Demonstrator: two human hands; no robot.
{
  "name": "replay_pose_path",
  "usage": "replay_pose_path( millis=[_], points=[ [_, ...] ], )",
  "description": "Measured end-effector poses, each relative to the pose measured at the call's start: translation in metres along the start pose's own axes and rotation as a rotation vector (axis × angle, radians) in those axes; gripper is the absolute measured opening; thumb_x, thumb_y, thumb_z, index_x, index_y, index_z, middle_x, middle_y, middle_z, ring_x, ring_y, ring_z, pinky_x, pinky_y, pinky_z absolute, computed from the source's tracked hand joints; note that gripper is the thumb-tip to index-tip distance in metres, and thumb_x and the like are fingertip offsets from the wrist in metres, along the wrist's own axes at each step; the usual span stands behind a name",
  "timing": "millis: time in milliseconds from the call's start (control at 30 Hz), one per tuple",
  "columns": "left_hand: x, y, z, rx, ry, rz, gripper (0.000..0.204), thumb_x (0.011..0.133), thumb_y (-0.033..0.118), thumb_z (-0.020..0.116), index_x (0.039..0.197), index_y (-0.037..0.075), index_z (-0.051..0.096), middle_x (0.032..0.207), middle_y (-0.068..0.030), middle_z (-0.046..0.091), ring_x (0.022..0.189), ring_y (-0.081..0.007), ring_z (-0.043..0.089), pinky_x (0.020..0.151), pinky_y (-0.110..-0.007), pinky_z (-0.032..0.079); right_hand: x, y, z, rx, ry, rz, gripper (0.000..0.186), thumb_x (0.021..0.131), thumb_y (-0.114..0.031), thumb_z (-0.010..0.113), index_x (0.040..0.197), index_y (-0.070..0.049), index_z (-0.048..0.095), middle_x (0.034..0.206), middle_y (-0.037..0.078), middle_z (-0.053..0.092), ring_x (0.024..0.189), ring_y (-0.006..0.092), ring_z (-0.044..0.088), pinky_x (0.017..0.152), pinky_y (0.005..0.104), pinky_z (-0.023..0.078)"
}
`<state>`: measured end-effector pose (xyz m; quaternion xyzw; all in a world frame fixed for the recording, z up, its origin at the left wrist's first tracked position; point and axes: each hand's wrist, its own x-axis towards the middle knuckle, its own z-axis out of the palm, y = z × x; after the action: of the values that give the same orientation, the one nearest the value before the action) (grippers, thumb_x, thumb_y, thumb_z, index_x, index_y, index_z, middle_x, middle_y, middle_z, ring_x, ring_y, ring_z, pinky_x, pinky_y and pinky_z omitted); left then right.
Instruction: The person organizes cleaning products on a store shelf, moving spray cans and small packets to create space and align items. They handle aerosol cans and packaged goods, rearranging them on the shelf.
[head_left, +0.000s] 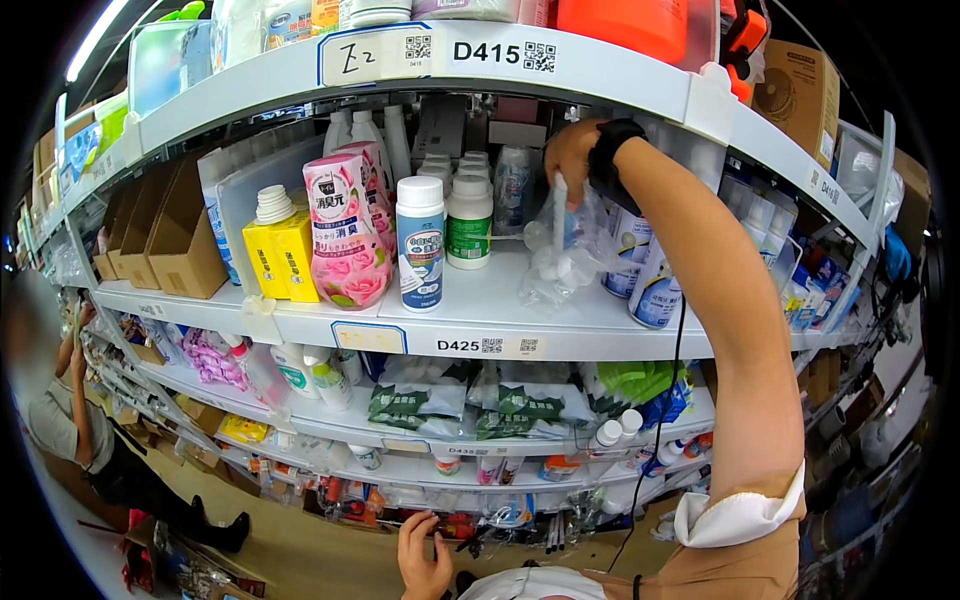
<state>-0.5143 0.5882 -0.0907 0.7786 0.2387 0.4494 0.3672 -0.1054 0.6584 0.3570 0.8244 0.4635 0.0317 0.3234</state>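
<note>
- At the far left, a co-worker [58, 415] in a grey shirt, dark trousers and black shoes stands in the aisle, arms raised toward a neighbouring rack.
- Near the left end of the middle shelf board [500, 305], brown cardboard bins [190, 235] stand in a row, side by side.
- Next come yellow cartons [282, 258], with a stack of white ribbed caps [274, 204] on top.
- Just beside them stands a pink rose-printed refill pack [350, 235] near the board's front edge, with similar packs behind it.
- Below, on the next shelf down, lie green-and-white packets [415, 402] in clear wrapping.
- To the right of the pink pack, a white-capped bottle with a blue label [421, 250] stands upright near the front edge.
- The left hand [425, 562] is low in the view, in front of the lower shelves, its fingers loosely parted and well away from the right hand.
- Slightly further back on the middle board is a white jar with a green label [469, 225].
- The right hand [572, 158] reaches in over the middle board, fingers closed on the upper part of a clear plastic bag [560, 275]; the bag hangs at the board, with small white pieces showing through.
- Right of the bag, blue-and-white bottles [655, 290] stand close together, partly behind the right forearm.
- A black cable [660, 450] runs down past the shelf fronts.
</note>
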Motion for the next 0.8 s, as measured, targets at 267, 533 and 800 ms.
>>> replay_pose_path(
  millis=[267, 533, 800],
  points=[
    [-0.001, -0.005, -0.004, 0.08, 0.022, 0.059, 0.029, 0.089, 0.001, 0.062, 0.118, -0.002, 0.062, 0.116, -0.0228, 0.061, 0.109, -0.0396, 0.059, 0.096, -0.046, 0.05, 0.029, -0.007, 0.002, 0.263, 0.323, -0.122, 0.078, 0.067, -0.038, 0.088, 0.131, -0.001, 0.063, 0.128, 0.016, 0.067, 0.103, 0.0291, 0.069, 0.085, 0.0391, 0.055],
    [-0.004, -0.015, -0.002, 0.089, 0.054, 0.087, 0.027, 0.088, 0.001, 0.061, 0.116, 0.0, 0.065, 0.115, -0.0215, 0.063, 0.108, -0.0399, 0.062, 0.095, -0.046, 0.051, 0.045, -0.016, -0.003, 0.253, 0.384, -0.069, 0.066, 0.069, -0.048, 0.084, 0.109, 0.002, 0.073, 0.102, 0.017, 0.074, 0.092, 0.0287, 0.071, 0.079, 0.0399, 0.054],
    [-0.005, -0.019, 0.008, 0.097, 0.055, 0.083, 0.029, 0.087, 0.0, 0.064, 0.116, 0.001, 0.066, 0.115, -0.0198, 0.065, 0.109, -0.0384, 0.062, 0.096, -0.046, 0.051, 0.019, -0.025, -0.003, 0.209, 0.373, 0.058, 0.068, 0.073, -0.053, 0.079, 0.109, 0.004, 0.073, 0.108, 0.019, 0.073, 0.098, 0.0321, 0.07, 0.083, 0.0425, 0.054]
  ],
)
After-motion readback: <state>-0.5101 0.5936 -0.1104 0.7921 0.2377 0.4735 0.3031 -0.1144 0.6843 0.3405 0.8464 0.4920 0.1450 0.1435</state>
